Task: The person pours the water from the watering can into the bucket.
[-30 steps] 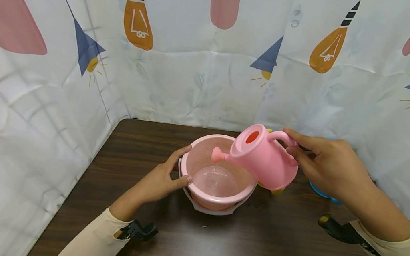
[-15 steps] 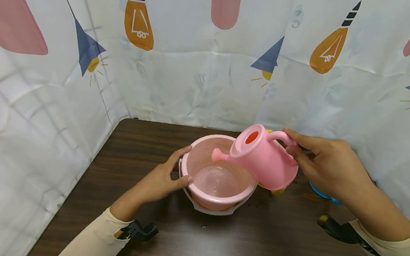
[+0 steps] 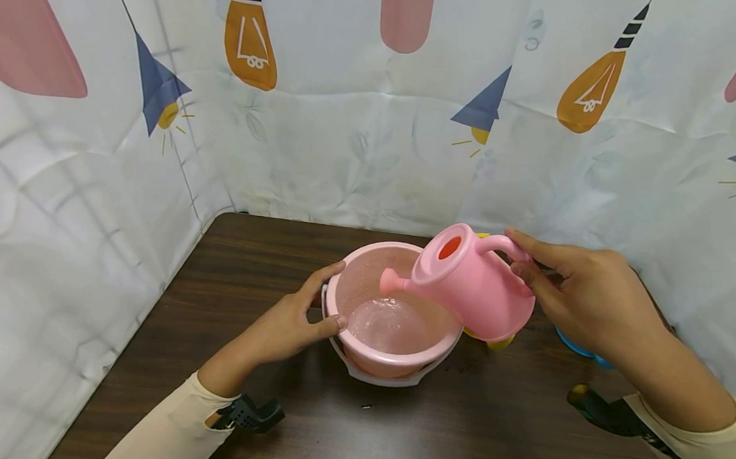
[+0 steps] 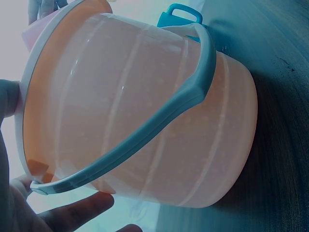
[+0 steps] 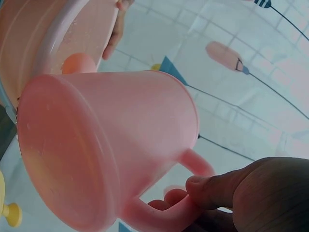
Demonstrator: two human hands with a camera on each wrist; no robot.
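A pink bucket [image 3: 390, 357] stands on the dark wooden table, ripples and bright glints showing on the water [image 3: 389, 326] in its bottom. My left hand [image 3: 287, 325] grips its left rim, thumb at the near side and fingers around the edge. The bucket's handle [image 4: 145, 131] hangs down against its outside. With my right hand [image 3: 596, 298] I hold a pink watering can [image 3: 476, 288] by its looped handle, thumb pressed on top. The can tilts left, and its spout [image 3: 393, 282] points over the bucket's opening. Part of the bucket's right rim is hidden behind the can.
A yellow object [image 3: 500, 343] shows partly behind the watering can. Beyond my right wrist lies a blue object [image 3: 576, 344], mostly covered by the hand. A printed white curtain [image 3: 361, 150] borders the table at the back and left.
The ripples and glints in the bucket's water have shifted. My right hand and the watering can have moved very slightly left; the left hand keeps its place.
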